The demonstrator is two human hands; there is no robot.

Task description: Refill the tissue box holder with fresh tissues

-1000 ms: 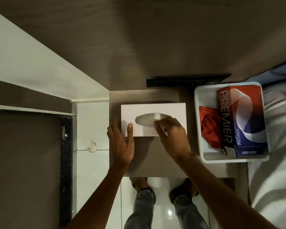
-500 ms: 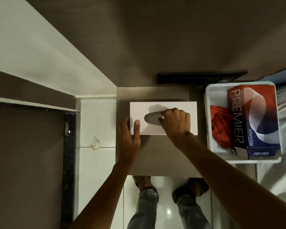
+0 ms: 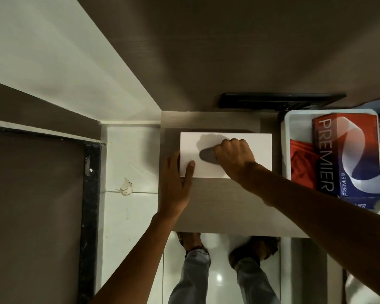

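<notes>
Here the worktop point(image 3: 217, 207) carries the white tissue box holder point(image 3: 259, 148) near its far edge, with the refill box point(image 3: 347, 154) kept in a tray point(image 3: 286, 150) alongside, presumably for reach. The holder is steadied by the left hand point(image 3: 176, 185), laid flat with a released grip, while the right hand point(image 3: 234, 156) is curled at the oval slot point(image 3: 206, 154); what its grip holds cannot be told.

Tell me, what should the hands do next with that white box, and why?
Probably draw the right hand up out of the oval slot, pulling any tissue with it. Its fingers are curled into the opening of the white holder while the left hand steadies the holder's left end on the wooden table.
</notes>
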